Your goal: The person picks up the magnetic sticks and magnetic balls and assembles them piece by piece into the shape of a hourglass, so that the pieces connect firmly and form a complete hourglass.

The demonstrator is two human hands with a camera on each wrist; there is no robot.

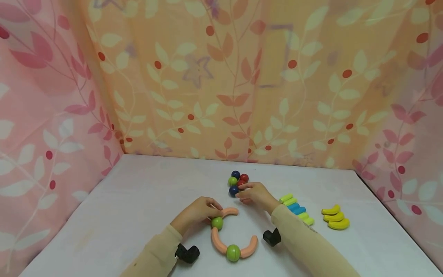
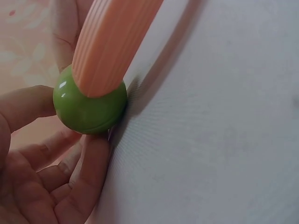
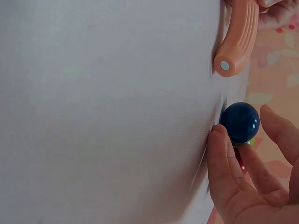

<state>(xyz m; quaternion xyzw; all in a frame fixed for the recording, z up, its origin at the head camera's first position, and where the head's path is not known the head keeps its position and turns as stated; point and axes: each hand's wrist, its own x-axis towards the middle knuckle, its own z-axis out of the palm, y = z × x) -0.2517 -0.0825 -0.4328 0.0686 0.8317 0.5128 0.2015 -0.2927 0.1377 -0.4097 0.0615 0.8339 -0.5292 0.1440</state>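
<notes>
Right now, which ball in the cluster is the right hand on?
The near dark blue ball, closest to the person: the right hand pinches it between its fingertips. The far blue ball, green ball and red ball lie untouched.

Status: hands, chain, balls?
Left hand holds green ball on peach chain. Right hand pinches blue ball from pile. Path clear.

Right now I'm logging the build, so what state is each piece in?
Left hand: grips green ball joined to orange curved rods.
Right hand: pinches dark blue ball.
Ball cluster: loose.
Straight rods: lying in a row.
Yellow curved rods: untouched.
</notes>
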